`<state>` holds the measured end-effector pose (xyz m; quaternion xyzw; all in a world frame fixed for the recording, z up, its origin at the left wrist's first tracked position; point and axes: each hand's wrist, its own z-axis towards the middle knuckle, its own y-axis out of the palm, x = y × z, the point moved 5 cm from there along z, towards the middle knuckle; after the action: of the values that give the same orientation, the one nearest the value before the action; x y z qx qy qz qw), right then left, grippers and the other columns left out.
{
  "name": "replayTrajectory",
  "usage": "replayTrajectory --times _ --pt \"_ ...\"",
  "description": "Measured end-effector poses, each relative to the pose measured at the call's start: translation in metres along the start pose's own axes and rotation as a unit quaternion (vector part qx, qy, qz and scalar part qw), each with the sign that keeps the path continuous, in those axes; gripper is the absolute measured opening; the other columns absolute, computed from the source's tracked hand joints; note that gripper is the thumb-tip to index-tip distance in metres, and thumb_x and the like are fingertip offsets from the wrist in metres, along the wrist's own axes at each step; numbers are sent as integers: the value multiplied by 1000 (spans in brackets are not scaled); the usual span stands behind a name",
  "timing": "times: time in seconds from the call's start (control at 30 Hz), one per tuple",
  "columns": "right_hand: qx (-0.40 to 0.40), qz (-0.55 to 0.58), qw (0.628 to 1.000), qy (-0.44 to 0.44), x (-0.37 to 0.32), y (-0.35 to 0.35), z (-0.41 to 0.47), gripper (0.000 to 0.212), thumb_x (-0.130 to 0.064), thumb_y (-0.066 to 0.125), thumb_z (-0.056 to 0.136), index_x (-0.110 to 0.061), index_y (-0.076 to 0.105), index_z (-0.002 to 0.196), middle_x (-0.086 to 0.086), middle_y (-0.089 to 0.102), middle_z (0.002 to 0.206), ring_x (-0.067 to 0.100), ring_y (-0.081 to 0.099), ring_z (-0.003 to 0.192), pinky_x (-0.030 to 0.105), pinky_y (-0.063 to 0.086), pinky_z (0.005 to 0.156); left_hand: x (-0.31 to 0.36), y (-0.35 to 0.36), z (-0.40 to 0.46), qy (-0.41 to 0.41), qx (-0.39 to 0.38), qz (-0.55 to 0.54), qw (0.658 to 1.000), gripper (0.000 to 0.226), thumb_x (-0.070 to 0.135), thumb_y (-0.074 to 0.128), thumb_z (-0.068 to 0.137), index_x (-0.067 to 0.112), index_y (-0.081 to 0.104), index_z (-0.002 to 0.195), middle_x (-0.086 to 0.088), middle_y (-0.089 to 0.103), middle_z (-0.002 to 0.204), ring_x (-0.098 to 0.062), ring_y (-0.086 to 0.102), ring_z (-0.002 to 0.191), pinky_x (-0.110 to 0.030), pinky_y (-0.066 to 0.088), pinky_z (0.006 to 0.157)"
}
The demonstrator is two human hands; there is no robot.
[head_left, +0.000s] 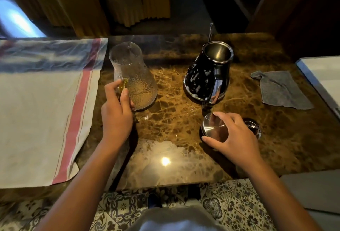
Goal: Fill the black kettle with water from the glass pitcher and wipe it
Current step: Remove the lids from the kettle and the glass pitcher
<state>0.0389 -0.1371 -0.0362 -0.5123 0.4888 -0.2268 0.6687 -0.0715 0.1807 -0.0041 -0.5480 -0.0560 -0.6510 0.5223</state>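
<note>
A textured glass pitcher (133,76) stands on the brown marble table (171,120), left of centre. My left hand (116,109) is closed on its yellowish handle. The black kettle (207,76) stands upright to the right with its top open and pale spots on its side. In front of the kettle, my right hand (233,136) grips the round steel lid (214,129), which is at the table surface. A grey cloth (281,89) lies flat on the table right of the kettle, apart from both hands.
A white towel with red stripes (46,111) covers the left of the table. A wet, foamy patch (165,155) sits near the front edge. A small shiny metal object (254,128) lies behind my right hand. A white-and-grey board (322,76) is at the right.
</note>
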Motion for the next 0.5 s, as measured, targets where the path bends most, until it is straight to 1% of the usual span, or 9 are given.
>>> replayTrajectory --times 0.13,0.3,0.4,0.5 --pt "-3 -21 1000 4 1 7 -3 86 -79 69 69 -43 43 143 -6 47 142 18 58 120 37 55 79 -1 0 0 1 -4 -7 1000 33 25 39 109 11 41 139 0 62 80 -10 63 69 -23 47 58" --pt "-5 -47 999 9 1 12 -6 85 -81 69 69 -42 44 141 -6 48 142 19 57 124 40 58 81 -1 -1 1 1 -3 -8 1000 34 25 39 109 11 40 140 -3 63 80 -13 64 70 -21 47 59" --pt "-4 -55 998 -1 -2 14 -7 85 -78 68 71 -37 45 143 -3 48 143 22 53 129 41 55 89 0 0 0 1 -1 -9 1000 34 24 39 109 11 40 140 -3 63 80 -13 64 69 -22 47 59" --pt "-12 -64 998 12 -5 14 -6 90 -81 65 71 -32 46 144 0 47 147 26 48 134 45 51 100 0 0 -1 1 4 -9 1000 34 25 39 109 12 41 139 -3 63 80 -14 64 69 -27 49 60"
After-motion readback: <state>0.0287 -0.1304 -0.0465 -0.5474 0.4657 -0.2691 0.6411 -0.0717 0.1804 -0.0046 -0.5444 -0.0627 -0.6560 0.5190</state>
